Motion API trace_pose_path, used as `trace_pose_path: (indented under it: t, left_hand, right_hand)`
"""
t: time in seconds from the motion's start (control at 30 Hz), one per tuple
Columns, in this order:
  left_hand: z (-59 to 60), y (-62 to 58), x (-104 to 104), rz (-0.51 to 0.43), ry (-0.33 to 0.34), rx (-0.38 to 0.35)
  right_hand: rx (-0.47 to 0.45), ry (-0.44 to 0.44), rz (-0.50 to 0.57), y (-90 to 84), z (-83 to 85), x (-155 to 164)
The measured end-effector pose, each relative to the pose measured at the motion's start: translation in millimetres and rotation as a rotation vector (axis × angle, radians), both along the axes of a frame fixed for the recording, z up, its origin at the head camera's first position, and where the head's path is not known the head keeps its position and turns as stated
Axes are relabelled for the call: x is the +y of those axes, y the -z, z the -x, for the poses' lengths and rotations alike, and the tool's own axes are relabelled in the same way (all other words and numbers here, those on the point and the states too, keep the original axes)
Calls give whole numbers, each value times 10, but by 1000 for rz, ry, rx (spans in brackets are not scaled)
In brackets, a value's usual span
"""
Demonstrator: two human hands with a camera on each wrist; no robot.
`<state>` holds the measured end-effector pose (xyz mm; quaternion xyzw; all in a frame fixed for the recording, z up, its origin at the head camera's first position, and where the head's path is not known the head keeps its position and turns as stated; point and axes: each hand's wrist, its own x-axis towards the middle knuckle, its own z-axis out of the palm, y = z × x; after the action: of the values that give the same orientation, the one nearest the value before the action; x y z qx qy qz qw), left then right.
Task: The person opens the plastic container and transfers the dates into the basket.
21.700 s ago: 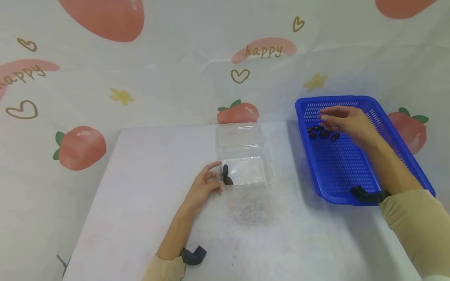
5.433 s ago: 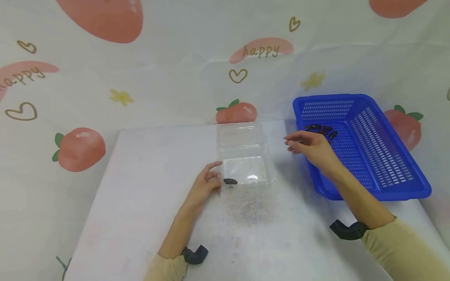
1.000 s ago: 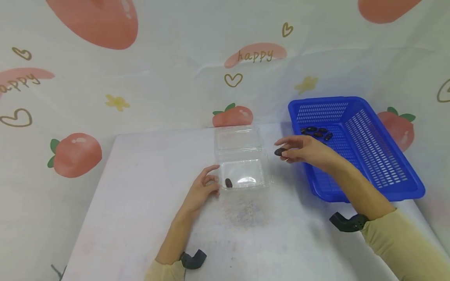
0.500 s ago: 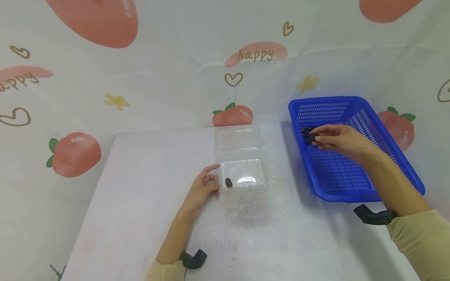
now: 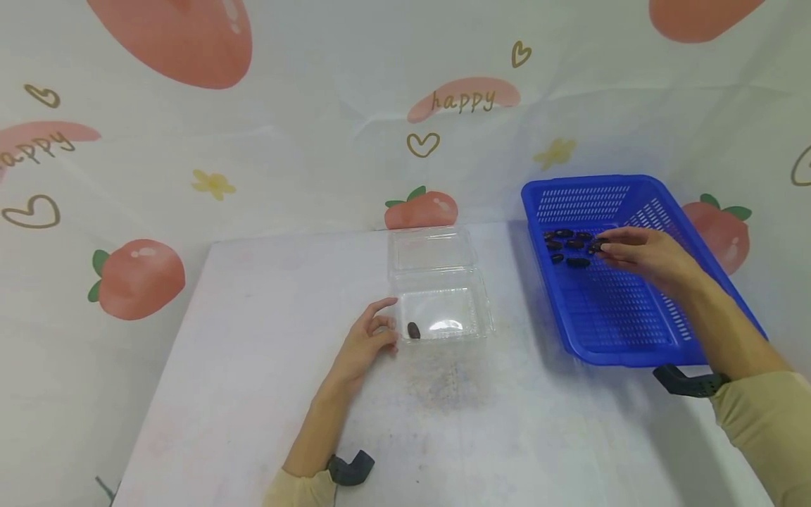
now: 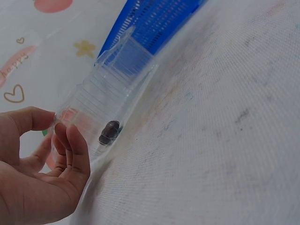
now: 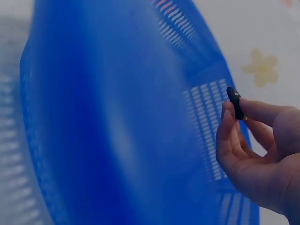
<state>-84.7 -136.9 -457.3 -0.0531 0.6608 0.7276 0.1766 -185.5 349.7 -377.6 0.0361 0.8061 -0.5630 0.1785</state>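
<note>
Right wrist view: right hand [image 7: 262, 154] pinches dark date [image 7: 235, 102] at fingertips.

The clear plastic clamshell box [image 5: 441, 296] sits mid-table; the blue perforated plastic basket [image 5: 690, 282] lies right, dark oval pieces [image 5: 570, 246] in its far end.

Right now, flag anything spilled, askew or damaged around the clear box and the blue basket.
Nothing stands out. The clear box sits upright, lid open, one dark piece inside; the others lie in the blue basket. A faint smudge marks the table.
</note>
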Motion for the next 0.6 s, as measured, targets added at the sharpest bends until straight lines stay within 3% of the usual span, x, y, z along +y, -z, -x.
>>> trace_pose_path:
  t: [0.33, 0.5, 0.6]
  left_hand:
    - [-3, -8, -9, -11, 0, 4]
    - [0, -1, -10, -8, -5, 3]
    - [-3, 2, -15, -2, -7, 1]
  right_hand:
    - [2, 69, -18, 215, 56, 171]
    - [0, 57, -82, 323, 37, 241]
    - [-4, 58, -65, 364, 5, 284]
